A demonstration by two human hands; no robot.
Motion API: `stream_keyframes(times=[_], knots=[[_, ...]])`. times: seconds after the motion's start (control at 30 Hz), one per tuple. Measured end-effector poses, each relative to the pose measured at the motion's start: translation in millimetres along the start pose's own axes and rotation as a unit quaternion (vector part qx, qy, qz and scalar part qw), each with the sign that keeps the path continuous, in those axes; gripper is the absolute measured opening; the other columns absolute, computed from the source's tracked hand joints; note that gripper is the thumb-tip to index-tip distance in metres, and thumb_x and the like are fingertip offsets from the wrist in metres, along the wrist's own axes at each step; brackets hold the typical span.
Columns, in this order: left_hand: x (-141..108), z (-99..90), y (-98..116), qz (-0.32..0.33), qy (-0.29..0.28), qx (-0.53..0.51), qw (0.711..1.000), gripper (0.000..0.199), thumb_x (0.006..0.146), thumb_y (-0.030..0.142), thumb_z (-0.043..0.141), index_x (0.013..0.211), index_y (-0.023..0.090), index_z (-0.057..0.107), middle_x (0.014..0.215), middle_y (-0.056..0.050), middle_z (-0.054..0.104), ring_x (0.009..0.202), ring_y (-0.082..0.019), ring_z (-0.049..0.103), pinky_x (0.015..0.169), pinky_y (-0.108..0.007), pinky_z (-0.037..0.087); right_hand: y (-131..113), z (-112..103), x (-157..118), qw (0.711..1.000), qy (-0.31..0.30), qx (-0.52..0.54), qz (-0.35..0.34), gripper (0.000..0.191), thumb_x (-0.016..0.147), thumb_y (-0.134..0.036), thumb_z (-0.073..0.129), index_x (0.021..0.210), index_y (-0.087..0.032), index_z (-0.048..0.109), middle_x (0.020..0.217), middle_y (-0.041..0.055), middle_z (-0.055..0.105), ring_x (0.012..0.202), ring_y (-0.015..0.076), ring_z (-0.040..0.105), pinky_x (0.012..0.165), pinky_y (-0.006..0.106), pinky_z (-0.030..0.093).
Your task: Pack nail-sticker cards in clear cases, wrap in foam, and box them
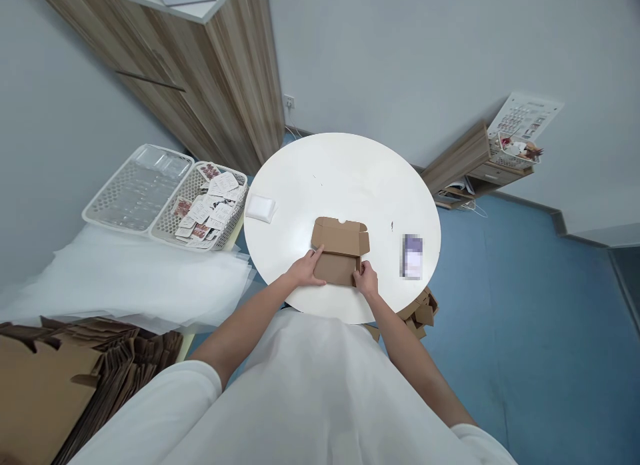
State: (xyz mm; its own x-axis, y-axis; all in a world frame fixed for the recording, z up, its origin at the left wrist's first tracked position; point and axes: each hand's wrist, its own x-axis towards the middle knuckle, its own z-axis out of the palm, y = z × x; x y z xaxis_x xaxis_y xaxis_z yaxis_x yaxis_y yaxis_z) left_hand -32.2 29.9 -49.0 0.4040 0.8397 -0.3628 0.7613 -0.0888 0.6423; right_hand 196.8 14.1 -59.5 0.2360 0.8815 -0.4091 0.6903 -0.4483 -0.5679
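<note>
A small brown cardboard box (336, 268) lies on the round white table (345, 178) close to my body, its lid flap (340, 236) folded back away from me. The tray part looks bare inside. My left hand (306, 267) grips the box's left side, thumb at the near edge and fingers along the wall. At the right wall, my right hand (367, 278) pinches the cardboard near the front corner. On the table's left side lies a white folded packet (261, 208). A blurred purple and white item (412, 257) rests to the right.
Left of the table stand white baskets, one with clear plastic packs (143, 188), one with printed cards (210, 211). White sheets (135, 275) and stacked flat cardboard (115, 378) lie nearer. More cardboard boxes (423, 311) sit under the table's right edge. A wooden cabinet (220, 71) stands behind.
</note>
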Motion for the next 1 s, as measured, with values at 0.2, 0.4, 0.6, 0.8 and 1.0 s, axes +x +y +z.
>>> stream_keyframes(times=[0.2,0.4,0.6,0.8,1.0], knots=[[-2.4,0.4,2.1,-0.001,-0.013,0.013,1.000,0.109,0.056,0.057,0.063,0.139,0.026,0.000,0.115,-0.010,0.040,0.096,-0.029,0.053,0.073,-0.034,0.043,0.8,-2.9,-1.2,1.000,-0.005,0.002,0.012,0.011,0.067,-0.024,0.048,0.076,-0.024,0.042,0.061,-0.0029,0.051,0.059,0.0160,0.048,0.054,0.026,0.033],[-8.7,1.7,3.8,0.005,-0.013,0.002,1.000,0.102,0.063,0.061,0.056,0.139,0.028,-0.002,0.118,-0.010,0.040,0.098,-0.028,0.052,0.073,-0.034,0.043,3.5,-3.9,-0.6,0.999,-0.001,0.008,0.031,0.015,0.067,-0.030,0.052,0.080,-0.024,0.046,0.065,-0.0012,0.056,0.062,0.0171,0.052,0.055,0.027,0.036],[-11.4,3.0,4.5,0.012,0.018,-0.064,0.998,0.100,0.064,0.060,0.057,0.140,0.026,0.001,0.127,-0.012,0.038,0.109,-0.029,0.046,0.083,-0.038,0.041,-0.8,-7.7,-1.0,0.999,-0.005,0.037,0.037,0.025,0.067,-0.039,0.056,0.085,-0.023,0.050,0.067,-0.0006,0.057,0.065,0.0180,0.054,0.058,0.028,0.037],[-25.2,8.4,5.7,-0.031,0.052,-0.183,0.981,0.093,0.069,0.052,0.059,0.139,0.024,0.006,0.134,-0.014,0.036,0.102,-0.024,0.053,0.082,-0.037,0.044,2.1,-12.2,-12.3,0.994,-0.010,0.104,0.033,0.042,0.069,-0.053,0.052,0.097,-0.021,0.052,0.081,0.0027,0.060,0.074,0.0185,0.055,0.064,0.029,0.040],[-29.2,13.8,13.9,-0.072,0.049,-0.253,0.963,0.069,0.074,0.047,0.054,0.133,0.021,0.028,0.130,-0.011,0.044,0.116,-0.025,0.045,0.086,-0.037,0.044,16.1,-7.1,-23.5,0.973,-0.020,0.228,0.009,0.046,0.080,-0.056,0.031,0.100,-0.021,0.053,0.094,0.0046,0.059,0.078,0.0167,0.054,0.066,0.028,0.042]])
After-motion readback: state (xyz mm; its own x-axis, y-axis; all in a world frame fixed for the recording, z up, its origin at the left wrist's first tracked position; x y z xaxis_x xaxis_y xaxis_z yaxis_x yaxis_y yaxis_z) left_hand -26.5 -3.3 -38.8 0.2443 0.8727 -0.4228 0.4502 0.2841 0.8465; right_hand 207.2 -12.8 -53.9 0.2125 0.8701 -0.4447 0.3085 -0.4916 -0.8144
